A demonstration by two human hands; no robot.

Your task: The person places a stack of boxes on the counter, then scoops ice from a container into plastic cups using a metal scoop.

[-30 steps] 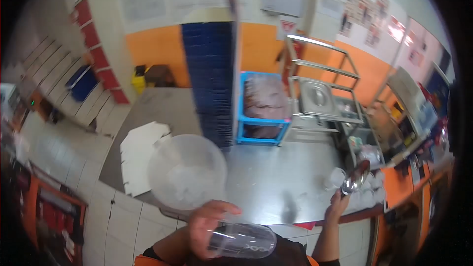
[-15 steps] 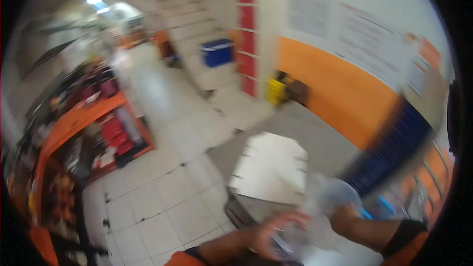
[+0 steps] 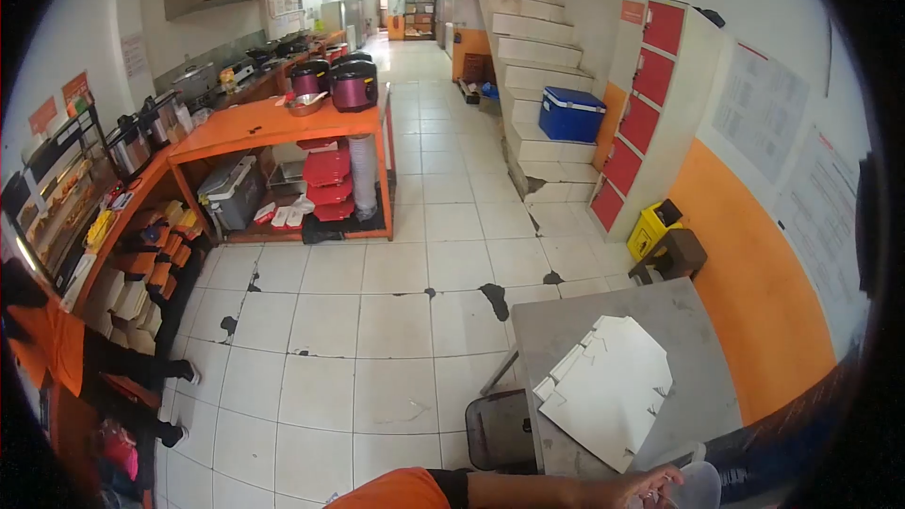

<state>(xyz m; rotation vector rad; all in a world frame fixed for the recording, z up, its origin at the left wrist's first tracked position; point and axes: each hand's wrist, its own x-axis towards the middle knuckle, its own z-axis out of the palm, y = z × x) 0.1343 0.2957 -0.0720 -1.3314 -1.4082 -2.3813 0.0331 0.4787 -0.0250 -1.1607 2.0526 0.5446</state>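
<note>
My left hand [image 3: 650, 489] is at the bottom edge, its arm reaching to the right under an orange sleeve. Its fingers are curled at a translucent plastic container [image 3: 702, 484], which is cut off by the frame's edge. Just above the hand, a flat white cardboard sheet with notched edges [image 3: 613, 386] lies on a grey metal table [image 3: 556, 320]. My right hand is out of view.
A dark stool [image 3: 500, 429] stands at the table's left side. Near the wall are a yellow crate [image 3: 650, 231] and red lockers [image 3: 636, 113]. A person in orange [image 3: 52, 335] stands at the left, beyond an orange counter [image 3: 255, 123] with rice cookers [image 3: 353, 92].
My view has swung to the right and steadied. Both hands were over the table with clear plastic items; the right hand has left view, and the left sits lower at the edge.
</note>
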